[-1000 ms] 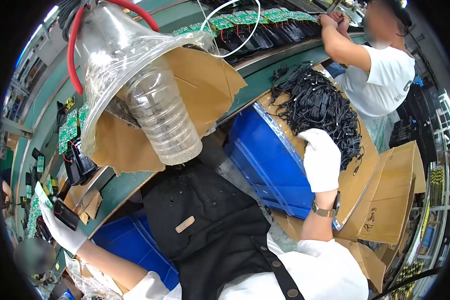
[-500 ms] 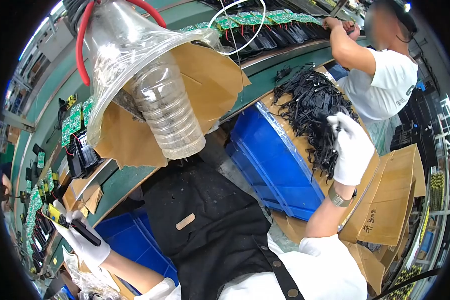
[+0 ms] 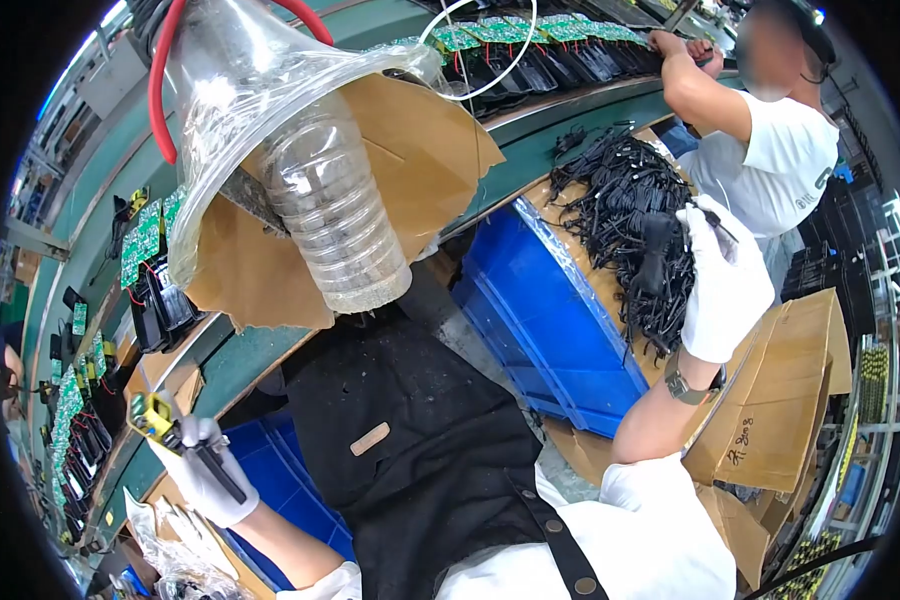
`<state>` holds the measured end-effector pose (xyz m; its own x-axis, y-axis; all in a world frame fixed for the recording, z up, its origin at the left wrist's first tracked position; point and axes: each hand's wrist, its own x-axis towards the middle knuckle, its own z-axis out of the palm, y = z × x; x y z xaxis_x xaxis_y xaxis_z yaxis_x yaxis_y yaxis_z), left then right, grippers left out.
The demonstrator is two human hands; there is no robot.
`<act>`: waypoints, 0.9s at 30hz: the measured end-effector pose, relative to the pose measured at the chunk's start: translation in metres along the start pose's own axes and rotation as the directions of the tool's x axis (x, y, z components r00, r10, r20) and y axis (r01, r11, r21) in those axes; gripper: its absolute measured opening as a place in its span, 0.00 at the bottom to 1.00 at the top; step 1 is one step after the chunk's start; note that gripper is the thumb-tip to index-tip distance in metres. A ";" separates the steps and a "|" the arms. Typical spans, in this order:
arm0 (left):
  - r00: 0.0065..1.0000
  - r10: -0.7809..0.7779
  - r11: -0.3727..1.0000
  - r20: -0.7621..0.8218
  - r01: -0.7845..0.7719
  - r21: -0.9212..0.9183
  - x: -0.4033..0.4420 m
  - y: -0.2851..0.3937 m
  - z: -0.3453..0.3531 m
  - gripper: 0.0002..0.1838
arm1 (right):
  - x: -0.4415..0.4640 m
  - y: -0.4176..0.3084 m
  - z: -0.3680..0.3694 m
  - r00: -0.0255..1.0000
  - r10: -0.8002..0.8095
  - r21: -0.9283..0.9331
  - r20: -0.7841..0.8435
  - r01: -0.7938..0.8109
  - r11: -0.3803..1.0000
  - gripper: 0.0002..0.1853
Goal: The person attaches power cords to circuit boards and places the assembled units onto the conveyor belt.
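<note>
Left hand (image 3: 208,488), white-gloved, is closing around a black case (image 3: 218,468) at near left; a yellow component (image 3: 152,416) is sticking out past the fingertips. It's hanging over the near edge of the green bench (image 3: 255,365), with a blue bin (image 3: 282,470) sitting just right of it.

Right hand (image 3: 725,285), also gloved, is pinching a thin black lead (image 3: 712,217) between thumb and fingers, at the right edge of the cable pile (image 3: 620,185). A dark blurred piece is showing left of those fingertips; can't tell if it's joined to the lead. Pile is lying on a cardboard sheet (image 3: 578,262) over the larger blue bin (image 3: 535,310). An open carton (image 3: 775,395) is standing right of that.

Clear bottle (image 3: 342,220) is hanging between the two hands, under a plastic hood (image 3: 240,80). Green circuit boards (image 3: 530,32) are lining the far bench. Co-worker (image 3: 765,150) is working at far right, both hands together.
</note>
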<state>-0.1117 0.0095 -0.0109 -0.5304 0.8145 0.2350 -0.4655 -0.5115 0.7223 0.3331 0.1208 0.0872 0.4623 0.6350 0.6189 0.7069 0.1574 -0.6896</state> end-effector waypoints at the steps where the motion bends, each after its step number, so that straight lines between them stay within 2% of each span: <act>1: 0.999 -0.005 0.999 -0.035 0.006 0.041 -0.005 -0.004 0.004 0.32 | -0.003 -0.007 -0.002 0.997 -0.054 -0.105 -0.057 0.047 0.993 0.09; 2: 0.998 -0.066 0.998 -0.009 0.066 0.016 -0.007 -0.004 0.005 0.31 | -0.007 -0.016 -0.004 0.988 -0.113 -0.207 -0.107 0.089 0.974 0.09; 3: 0.996 -0.091 0.996 -0.024 0.091 0.009 -0.011 -0.004 0.007 0.31 | -0.013 -0.015 -0.003 0.961 -0.180 0.018 -0.211 0.187 0.982 0.09; 4: 0.992 -0.118 0.993 -0.037 0.118 0.003 -0.014 -0.005 0.008 0.30 | -0.015 -0.015 -0.001 0.909 -0.271 0.244 -0.317 0.355 0.903 0.10; 6: 0.996 -0.083 0.996 0.008 0.084 -0.004 -0.015 -0.008 0.013 0.30 | -0.020 -0.018 -0.007 0.892 -0.301 0.259 -0.338 0.395 0.881 0.10; 8: 0.990 -0.142 0.986 0.010 0.143 -0.090 -0.018 -0.008 0.027 0.31 | -0.025 -0.021 -0.009 0.883 -0.391 0.452 -0.261 0.469 0.758 0.10; 10: 0.993 -0.105 0.993 0.048 0.107 -0.055 -0.024 -0.016 0.039 0.30 | -0.031 -0.026 -0.016 0.769 -0.640 0.274 -0.014 0.618 0.737 0.06; 11: 0.976 -0.216 0.976 -0.009 0.216 -0.026 -0.027 -0.013 0.041 0.31 | -0.033 -0.035 -0.014 0.729 -0.673 0.274 0.123 0.627 0.729 0.07; 13: 0.976 -0.210 0.967 0.060 0.199 0.160 -0.036 -0.018 0.050 0.34 | -0.048 -0.051 0.001 0.691 -0.638 0.306 0.338 0.561 0.769 0.08; 14: 0.973 -0.227 0.962 0.053 0.215 0.170 -0.043 -0.022 0.050 0.41 | -0.059 -0.055 0.012 0.696 -0.584 0.328 0.418 0.484 0.811 0.08; 16: 0.948 -0.304 0.927 0.091 0.272 0.260 -0.051 -0.024 0.061 0.47 | -0.082 -0.054 0.030 0.627 -0.538 0.403 0.564 0.360 0.842 0.10; 18: 0.919 -0.370 0.903 0.134 0.322 0.283 -0.060 -0.025 0.074 0.48 | -0.105 -0.053 0.042 0.588 -0.530 0.488 0.612 0.246 0.837 0.09; 19: 0.902 -0.403 0.898 0.151 0.359 0.254 -0.061 -0.022 0.085 0.44 | -0.105 -0.065 0.042 0.537 -0.504 0.479 0.677 0.199 0.855 0.08; 20: 0.890 -0.423 0.893 0.173 0.377 0.244 -0.061 -0.023 0.085 0.43 | -0.109 -0.066 0.044 0.514 -0.530 0.494 0.674 0.219 0.841 0.09; 23: 0.836 -0.501 0.865 0.221 0.474 0.166 -0.063 -0.025 0.092 0.39 | -0.119 -0.065 0.048 0.547 -0.575 0.583 0.608 0.185 0.792 0.10; 26: 0.792 -0.519 0.855 0.322 0.492 0.166 -0.061 -0.026 0.089 0.37 | -0.120 -0.069 0.049 0.543 -0.620 0.628 0.567 0.203 0.752 0.11; 27: 0.793 -0.520 0.854 0.317 0.493 0.167 -0.060 -0.025 0.088 0.37 | -0.121 -0.069 0.050 0.551 -0.604 0.647 0.576 0.145 0.749 0.11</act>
<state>-0.0054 -0.0023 0.0141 0.0455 0.9988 0.0171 -0.5402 0.0102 0.8415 0.2019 0.0709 0.0410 -0.4800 0.6904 0.5412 0.2505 0.6991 -0.6697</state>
